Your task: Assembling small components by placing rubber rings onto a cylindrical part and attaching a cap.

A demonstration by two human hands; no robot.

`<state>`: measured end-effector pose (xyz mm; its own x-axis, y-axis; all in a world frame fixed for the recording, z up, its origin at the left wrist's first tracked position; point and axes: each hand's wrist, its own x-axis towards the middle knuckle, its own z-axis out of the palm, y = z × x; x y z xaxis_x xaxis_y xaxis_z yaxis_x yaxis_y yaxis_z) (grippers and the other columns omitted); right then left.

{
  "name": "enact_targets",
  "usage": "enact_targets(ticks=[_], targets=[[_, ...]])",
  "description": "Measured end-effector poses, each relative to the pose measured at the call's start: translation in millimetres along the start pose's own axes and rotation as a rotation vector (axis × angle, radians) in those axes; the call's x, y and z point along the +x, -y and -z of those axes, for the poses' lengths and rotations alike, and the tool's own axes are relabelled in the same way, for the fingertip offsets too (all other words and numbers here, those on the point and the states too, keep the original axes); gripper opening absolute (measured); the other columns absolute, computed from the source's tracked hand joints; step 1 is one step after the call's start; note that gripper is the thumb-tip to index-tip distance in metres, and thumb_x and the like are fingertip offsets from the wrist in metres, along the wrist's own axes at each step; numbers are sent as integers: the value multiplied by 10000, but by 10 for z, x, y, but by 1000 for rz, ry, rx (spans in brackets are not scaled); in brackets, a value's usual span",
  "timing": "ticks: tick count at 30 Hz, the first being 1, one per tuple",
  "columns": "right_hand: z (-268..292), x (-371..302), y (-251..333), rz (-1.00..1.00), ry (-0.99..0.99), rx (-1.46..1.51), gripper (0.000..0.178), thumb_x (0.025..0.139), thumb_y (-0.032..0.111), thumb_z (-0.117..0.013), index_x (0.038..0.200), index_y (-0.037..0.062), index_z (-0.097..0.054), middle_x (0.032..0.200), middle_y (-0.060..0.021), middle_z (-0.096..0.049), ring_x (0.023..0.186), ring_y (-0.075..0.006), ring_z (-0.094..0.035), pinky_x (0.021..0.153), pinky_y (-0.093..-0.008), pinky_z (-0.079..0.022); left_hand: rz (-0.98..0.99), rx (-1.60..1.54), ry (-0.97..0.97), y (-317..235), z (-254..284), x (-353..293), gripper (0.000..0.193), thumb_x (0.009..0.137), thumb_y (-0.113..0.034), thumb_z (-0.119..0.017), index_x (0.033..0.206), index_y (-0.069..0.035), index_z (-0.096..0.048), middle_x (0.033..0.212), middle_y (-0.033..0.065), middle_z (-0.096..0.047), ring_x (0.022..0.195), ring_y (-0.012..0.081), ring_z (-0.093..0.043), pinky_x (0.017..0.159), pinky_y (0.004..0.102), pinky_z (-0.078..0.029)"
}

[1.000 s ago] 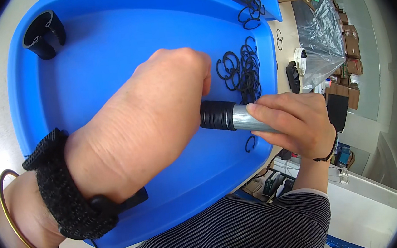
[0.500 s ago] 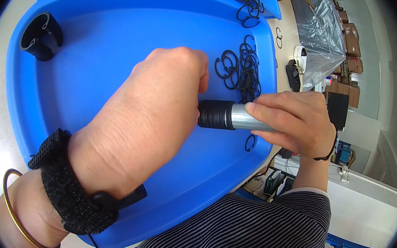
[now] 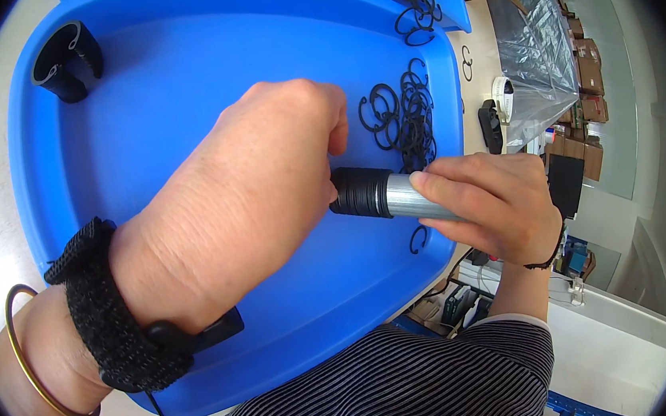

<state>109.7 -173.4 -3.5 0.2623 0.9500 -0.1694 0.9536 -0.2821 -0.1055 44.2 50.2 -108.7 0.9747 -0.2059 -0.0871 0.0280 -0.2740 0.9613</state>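
Your right hand [image 3: 493, 204] grips the metal cylinder [image 3: 392, 194] above the blue tray [image 3: 177, 87]; left hand [image 3: 267, 190] fingers curl at its black end — pinch hidden. Loose black rings [image 3: 404, 117] at 12 o'clock could snag — or drop.

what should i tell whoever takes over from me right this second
Left hand: closed at the black end of the cylindrical part; fingertips hidden.
Right hand: gripping the part's silver end.
Part is held over the blue tray; loose black rings lie just beyond it, one ring under the right hand.
Done: can't tell if a ring is fitted.
Left: the ring pile.
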Motion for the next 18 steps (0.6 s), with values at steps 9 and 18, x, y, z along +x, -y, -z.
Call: enact_targets(ticks=[9,18], targets=[[20,7,13,-4,10,-14,376,762,250,-759,1104,110,-689,888,-41,-653,663,-193,-655,543,-305,-523,4,-6,10,-1,3,0,196,739,97,-718,872,56,-579,737,112,-658,689,180,-678,655,280,-559],[11,6,13,-5,9,-7,413,723,260,-789,1094,104,-698,905,-57,-677,673,-209,-664,540,-307,-515,7,-9,2,9,-4,5,200,737,94,-723,875,55,-583,740,117,-663,694,183,-683,652,282,-559]])
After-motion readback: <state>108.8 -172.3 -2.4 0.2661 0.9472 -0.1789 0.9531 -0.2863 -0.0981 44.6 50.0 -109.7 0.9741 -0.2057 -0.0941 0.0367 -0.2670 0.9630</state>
